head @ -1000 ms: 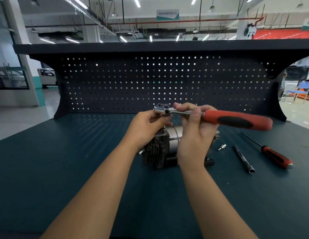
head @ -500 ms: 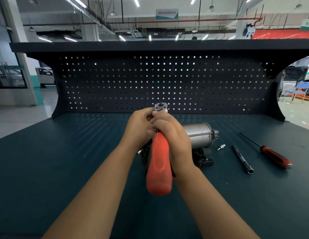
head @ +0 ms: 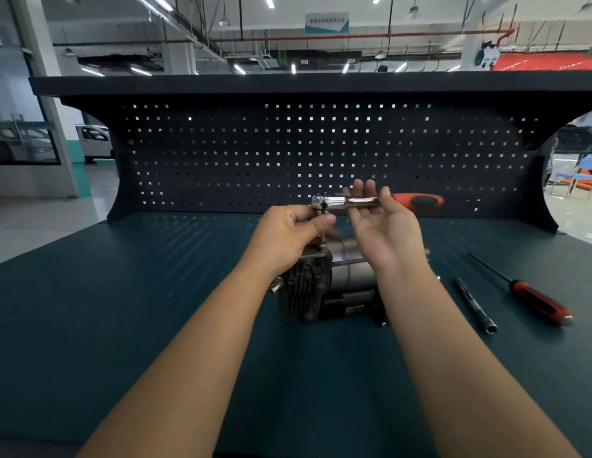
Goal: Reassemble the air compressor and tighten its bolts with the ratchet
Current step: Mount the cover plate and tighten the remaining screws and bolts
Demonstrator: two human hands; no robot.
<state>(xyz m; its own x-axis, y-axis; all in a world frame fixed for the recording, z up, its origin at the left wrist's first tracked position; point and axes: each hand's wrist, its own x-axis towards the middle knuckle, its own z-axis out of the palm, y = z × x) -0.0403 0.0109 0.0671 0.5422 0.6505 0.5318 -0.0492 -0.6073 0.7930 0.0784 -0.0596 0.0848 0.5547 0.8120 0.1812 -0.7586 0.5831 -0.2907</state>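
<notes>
**Dark teal workbench [head: 122,325], ratchet [head: 340,201] held level over the air compressor [head: 321,285]**

Nearest, two bare forearms reaching in over the bench mat. Mid-bench, between them, the air compressor: finned black cylinder head to the left, silver motor can to the right, partly hidden by the wrists.

Just above the finned head, left hand [head: 288,233]: fingers curled, thumb across the front, pinching the ratchet at the dark stem beneath its chrome head. Too small to tell whether that stem is a socket or a bit.

Beside it, right hand [head: 383,226]: palm turned up, fingers nearly straight and spread, chrome shank resting across them, thumb tip against it. No closed grip.

Past the fingertips, red-and-black handle [head: 420,200] pointing right.

On the mat to the right, apart from the compressor: slim black extension bar [head: 474,305], then red-handled screwdriver [head: 535,300], both lying at a slant.

Behind, dark pegboard [head: 221,153] under a shelf.

Farther off, hall with strip lights, white van [head: 93,142] at left, blue chair [head: 585,173] at right.
</notes>
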